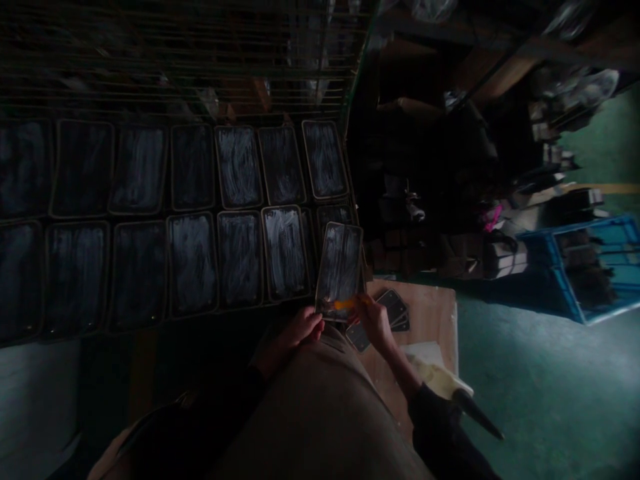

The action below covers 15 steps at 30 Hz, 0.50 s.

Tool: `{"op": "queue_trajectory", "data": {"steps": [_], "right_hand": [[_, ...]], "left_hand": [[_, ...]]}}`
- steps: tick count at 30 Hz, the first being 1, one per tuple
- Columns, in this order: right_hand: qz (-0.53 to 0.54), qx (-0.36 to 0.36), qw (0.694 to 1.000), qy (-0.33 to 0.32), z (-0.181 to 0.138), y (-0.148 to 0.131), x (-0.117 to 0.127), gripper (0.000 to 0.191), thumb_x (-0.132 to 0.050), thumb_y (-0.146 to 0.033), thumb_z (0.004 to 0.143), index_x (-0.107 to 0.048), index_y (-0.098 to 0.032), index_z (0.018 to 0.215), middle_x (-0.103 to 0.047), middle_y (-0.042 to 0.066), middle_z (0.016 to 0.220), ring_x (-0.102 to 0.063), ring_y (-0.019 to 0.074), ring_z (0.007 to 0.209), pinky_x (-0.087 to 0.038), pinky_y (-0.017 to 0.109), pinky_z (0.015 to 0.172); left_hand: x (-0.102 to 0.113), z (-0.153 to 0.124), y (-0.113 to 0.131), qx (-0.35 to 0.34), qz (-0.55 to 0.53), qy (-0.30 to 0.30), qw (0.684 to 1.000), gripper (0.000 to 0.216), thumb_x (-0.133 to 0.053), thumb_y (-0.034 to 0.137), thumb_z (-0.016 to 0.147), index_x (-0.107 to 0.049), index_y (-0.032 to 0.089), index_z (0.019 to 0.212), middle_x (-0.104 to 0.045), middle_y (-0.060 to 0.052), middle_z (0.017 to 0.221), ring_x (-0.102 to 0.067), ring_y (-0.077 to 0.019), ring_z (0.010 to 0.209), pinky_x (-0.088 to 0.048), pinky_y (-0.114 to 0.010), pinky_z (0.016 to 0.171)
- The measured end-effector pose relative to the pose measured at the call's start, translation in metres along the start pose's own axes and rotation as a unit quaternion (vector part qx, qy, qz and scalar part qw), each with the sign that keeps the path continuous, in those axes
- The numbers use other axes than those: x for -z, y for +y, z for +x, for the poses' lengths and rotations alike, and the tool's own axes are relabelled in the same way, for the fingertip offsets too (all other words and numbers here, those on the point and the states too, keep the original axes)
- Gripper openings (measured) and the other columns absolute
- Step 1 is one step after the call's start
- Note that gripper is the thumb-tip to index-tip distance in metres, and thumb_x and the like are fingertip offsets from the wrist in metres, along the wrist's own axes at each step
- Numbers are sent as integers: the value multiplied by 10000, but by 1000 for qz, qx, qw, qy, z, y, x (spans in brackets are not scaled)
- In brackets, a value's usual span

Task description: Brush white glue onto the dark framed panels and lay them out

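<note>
My left hand (303, 329) grips the lower edge of a dark rectangular plate (340, 267) smeared with a whitish coat, holding it up near the wire rack. My right hand (375, 323) is closed on a small brush with an orange handle (347, 303), whose tip rests on the plate's lower part. Just beyond my right hand lie a few more dark plates (395, 310) stacked on a wooden board (430, 313).
A wire rack (175, 220) at the left carries two rows of several coated plates. A blue crate (590, 267) stands at the right on the green floor, with cluttered shelves (500, 167) behind. A pale cloth (435, 377) lies on the board near my right forearm.
</note>
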State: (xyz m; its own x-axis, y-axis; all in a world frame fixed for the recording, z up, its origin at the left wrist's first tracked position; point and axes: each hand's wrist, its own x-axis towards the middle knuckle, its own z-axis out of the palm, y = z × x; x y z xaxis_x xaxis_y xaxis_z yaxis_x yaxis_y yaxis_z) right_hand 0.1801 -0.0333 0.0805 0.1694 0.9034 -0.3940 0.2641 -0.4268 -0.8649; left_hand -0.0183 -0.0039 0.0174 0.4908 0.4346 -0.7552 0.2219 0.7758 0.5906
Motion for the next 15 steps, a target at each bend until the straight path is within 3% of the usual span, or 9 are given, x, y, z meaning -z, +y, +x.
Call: {"op": "queue_trajectory", "data": {"steps": [5,9,12,15], "right_hand": [[31,39,994,98,59,3,5,359,-435,-533,914,-561,-198,889,-631,9,591,-602,158,482,-495,239,477],[38,74,984,159,103,2,8,380,-420,-532,913,-570,-186,956,-640,10,644,-599,145,509,-481,227,482],[30,79,970,227,119,-4,15,401,-387,-522,924,-566,-171,997,-631,7,664,-607,143,554,-487,224,520],[-16,100,945,312,116,-17,37,420,-331,-493,954,-569,-160,1052,-637,20,728,-620,144,624,-494,236,591]], "left_hand": [[-5,-1,5,34,3,8,999,185,-538,344,779,-494,164,775,-552,23,597,-477,-71,416,-346,-188,415],[-6,-3,1,46,-25,27,998,214,-584,361,766,-513,165,814,-569,25,624,-499,-71,448,-362,-181,434],[-6,-4,-2,45,-51,39,997,234,-611,376,760,-522,168,822,-585,22,639,-532,-79,478,-385,-185,457],[-6,-3,-3,17,-28,28,999,264,-620,402,762,-532,154,790,-615,-8,646,-575,-105,497,-410,-205,469]]}}
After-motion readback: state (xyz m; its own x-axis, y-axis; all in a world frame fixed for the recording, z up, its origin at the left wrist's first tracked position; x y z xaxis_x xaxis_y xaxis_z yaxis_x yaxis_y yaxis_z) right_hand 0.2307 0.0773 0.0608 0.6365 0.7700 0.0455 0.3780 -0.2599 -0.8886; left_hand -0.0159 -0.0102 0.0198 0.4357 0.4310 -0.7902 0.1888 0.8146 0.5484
